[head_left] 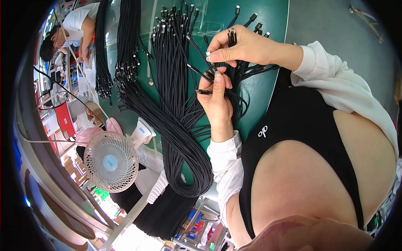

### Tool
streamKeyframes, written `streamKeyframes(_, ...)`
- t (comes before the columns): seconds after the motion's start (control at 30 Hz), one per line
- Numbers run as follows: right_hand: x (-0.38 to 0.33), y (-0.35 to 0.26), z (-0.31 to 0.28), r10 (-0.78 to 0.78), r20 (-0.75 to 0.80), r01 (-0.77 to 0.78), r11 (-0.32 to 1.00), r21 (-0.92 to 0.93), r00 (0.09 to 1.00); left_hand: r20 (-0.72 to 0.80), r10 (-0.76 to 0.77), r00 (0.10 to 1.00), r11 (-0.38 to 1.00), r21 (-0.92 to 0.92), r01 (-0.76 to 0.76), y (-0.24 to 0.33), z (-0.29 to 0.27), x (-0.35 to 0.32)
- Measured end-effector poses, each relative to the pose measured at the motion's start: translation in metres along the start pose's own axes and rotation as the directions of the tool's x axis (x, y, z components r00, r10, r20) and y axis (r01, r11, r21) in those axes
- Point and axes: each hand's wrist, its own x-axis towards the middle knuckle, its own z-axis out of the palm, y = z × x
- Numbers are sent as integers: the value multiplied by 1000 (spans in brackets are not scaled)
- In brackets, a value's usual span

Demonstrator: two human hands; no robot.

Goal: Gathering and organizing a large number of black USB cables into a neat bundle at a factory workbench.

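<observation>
Left hand (217, 98) closed around a bunch of thin black cables (240, 71), thumb and fingertips pinching one connector end (204, 91) that sticks out sideways. Right hand (238, 46) just above it, touching the same bunch, fingers pinched shut on a few plug ends (231, 37) that stand up out of the fist. Both hands held over the green table (259, 88), near its right edge; the cables they hold trail off to the right across that edge, beside the white sleeve (335, 79).

On the table left of the hands: big looped bundle of black cables (180, 125), connector ends fanned toward the table's far side, loop end hanging over its near edge. Further left on the table, two more black bundles (125, 46), laid in rows. White desk fan (111, 161) beyond the table's left near corner, pink item (86, 136) just behind the fan. Another person (69, 29) in a white top at the table's far left corner, hands apart from these
</observation>
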Motion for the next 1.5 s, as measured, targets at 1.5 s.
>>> streamKeyframes(1.5, 1, 6, 9, 32, 34, -29, 995, -96, 999, -81, -122, 989, 967, 215, 137, 10, 0, 1)
